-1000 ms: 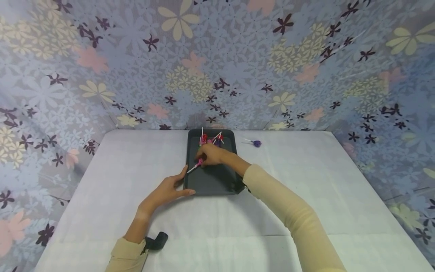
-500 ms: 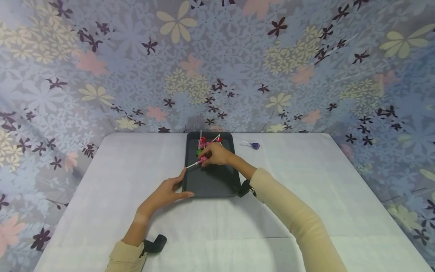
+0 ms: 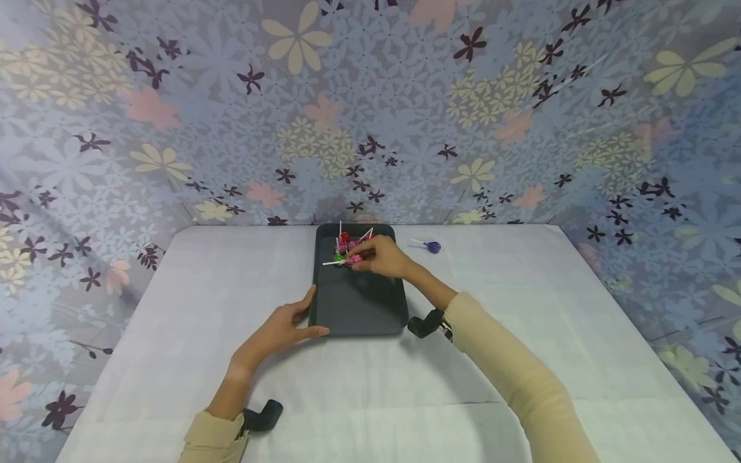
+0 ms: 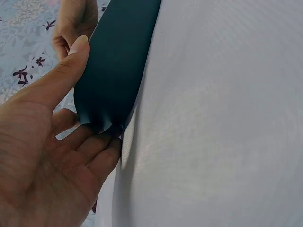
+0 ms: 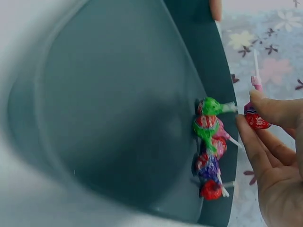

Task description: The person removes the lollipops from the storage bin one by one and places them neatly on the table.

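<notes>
My right hand [image 3: 386, 257] pinches a pink-wrapped lollipop [image 3: 354, 259] between thumb and fingers, over the far half of a dark grey baking tray [image 3: 361, 315]. Its white stick points left in the head view. In the right wrist view the held lollipop [image 5: 257, 118] shows red and purple print on its wrapper. Several lollipops in green, red, pink and purple wrappers, one a green lollipop [image 5: 209, 106], lie bunched along the tray's far end. My left hand [image 3: 282, 331] grips the tray's near left corner, thumb at the near edge and fingers along the left side.
A purple lollipop [image 3: 433, 247] lies on the white tablecloth [image 3: 498, 283], right of the tray. Behind the table hangs a floral cloth [image 3: 405, 116]. A black wrist camera [image 3: 425, 323] on my right wrist hangs beside the tray's near right corner.
My right hand has lifted the pink lollipop away from the tray's left rim, moving right and farther back. Its stick has swung to nearly level. The left hand keeps its place on the tray.
</notes>
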The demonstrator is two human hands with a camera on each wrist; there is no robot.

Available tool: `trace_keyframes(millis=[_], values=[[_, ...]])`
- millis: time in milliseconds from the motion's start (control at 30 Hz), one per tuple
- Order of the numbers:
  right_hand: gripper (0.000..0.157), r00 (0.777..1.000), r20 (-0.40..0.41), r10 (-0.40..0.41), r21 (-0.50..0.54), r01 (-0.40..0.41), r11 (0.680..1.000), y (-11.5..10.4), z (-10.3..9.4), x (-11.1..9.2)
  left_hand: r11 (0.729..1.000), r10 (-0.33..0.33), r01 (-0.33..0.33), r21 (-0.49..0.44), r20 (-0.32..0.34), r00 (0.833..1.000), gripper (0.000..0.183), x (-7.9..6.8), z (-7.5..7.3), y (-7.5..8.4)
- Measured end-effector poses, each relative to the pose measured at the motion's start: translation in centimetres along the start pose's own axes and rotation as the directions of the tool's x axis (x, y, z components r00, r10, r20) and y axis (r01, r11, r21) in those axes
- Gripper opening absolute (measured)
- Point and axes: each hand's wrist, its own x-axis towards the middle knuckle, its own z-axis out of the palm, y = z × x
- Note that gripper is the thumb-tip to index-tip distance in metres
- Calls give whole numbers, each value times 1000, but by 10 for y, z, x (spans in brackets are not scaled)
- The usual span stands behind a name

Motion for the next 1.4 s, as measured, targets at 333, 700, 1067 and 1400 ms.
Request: trace_keyframes(millis=[333, 700, 1067, 1400], values=[[25, 987, -156, -23, 17, 26, 1000, 18, -22, -17, 1000, 5, -5, -16, 13, 1000, 97, 4, -6, -4], [28, 968, -243, 57, 169, -15, 986, 42, -45, -35, 1000, -3, 3, -24, 16, 1000, 97, 6, -8, -6], [24, 931, -347, 117, 100, -87, 991, 72, -58, -59, 1000, 6, -6, -11, 15, 1000, 97, 9, -7, -5], [25, 919, -349, 182, 46, -177, 983, 102, -64, -77, 1000, -4, 4, 0, 8, 1000, 98, 8, -5, -5]])
